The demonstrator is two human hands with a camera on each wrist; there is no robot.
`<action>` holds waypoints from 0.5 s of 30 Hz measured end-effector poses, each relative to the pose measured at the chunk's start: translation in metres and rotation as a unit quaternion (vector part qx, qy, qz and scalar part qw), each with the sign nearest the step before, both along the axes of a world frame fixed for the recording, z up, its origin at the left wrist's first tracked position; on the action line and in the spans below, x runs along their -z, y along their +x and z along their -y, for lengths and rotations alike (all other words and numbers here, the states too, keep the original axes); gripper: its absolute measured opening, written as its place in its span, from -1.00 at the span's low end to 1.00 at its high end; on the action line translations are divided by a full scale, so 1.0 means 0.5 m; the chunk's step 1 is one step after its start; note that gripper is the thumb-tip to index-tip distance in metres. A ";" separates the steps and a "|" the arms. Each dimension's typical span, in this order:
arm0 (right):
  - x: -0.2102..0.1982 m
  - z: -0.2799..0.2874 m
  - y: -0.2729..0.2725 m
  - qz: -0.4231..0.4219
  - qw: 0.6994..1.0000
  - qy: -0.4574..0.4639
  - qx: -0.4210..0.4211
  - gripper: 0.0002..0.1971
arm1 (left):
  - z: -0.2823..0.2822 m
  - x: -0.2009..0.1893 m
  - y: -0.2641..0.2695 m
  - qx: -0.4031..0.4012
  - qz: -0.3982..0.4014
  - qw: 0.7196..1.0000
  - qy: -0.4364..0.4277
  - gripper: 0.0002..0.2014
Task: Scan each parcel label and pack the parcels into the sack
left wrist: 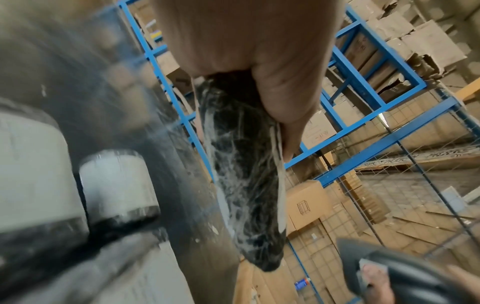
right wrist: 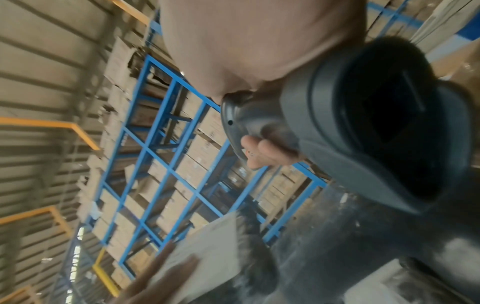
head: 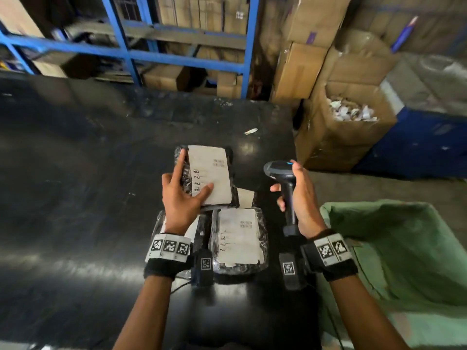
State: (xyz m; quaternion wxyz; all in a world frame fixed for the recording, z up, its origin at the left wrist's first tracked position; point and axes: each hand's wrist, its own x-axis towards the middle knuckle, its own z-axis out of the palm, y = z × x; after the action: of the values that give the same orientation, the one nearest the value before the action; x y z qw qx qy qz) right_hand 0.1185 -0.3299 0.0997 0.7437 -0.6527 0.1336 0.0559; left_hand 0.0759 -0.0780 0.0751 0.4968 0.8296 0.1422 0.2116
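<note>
My left hand (head: 185, 188) holds a black plastic-wrapped parcel (head: 217, 178) above the table, thumb across its white label and fingers along its left edge. In the left wrist view the same parcel (left wrist: 246, 201) hangs edge-on under my thumb. My right hand (head: 297, 195) grips the handle of a dark grey barcode scanner (head: 281, 173), its head turned toward the held parcel. The scanner (right wrist: 363, 127) fills the right wrist view. A second labelled parcel (head: 238, 239) lies on the black table (head: 75, 198) near me, with others partly hidden beneath my left wrist. A green sack (head: 399, 248) stands open at the right.
An open cardboard box (head: 351, 127) with paper scraps stands right of the table. Blue racking (head: 177, 54) stacked with cartons runs behind the table. A small white scrap (head: 250, 131) lies on the far side of the table. A blue bin (head: 424, 145) is at the far right.
</note>
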 end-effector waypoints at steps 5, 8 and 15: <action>-0.069 -0.027 -0.080 0.055 0.998 0.009 -0.025 -0.45 | 0.106 0.024 0.035 0.012 0.036 0.997 -0.060 -0.02; -0.077 -0.034 -0.108 0.059 0.998 0.028 -0.022 -0.39 | 0.146 0.059 0.026 0.013 0.029 0.995 -0.095 -0.02; -0.065 -0.036 -0.140 0.038 0.998 0.030 -0.033 -0.53 | 0.164 0.111 0.000 0.019 0.018 0.997 -0.079 -0.01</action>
State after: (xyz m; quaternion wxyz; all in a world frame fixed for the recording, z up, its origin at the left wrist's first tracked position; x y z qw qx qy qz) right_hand 0.0483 -0.3120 0.1323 0.7656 -0.6354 0.0817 0.0590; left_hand 0.0760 -0.1601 0.0198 0.5675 0.7861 0.1338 0.2052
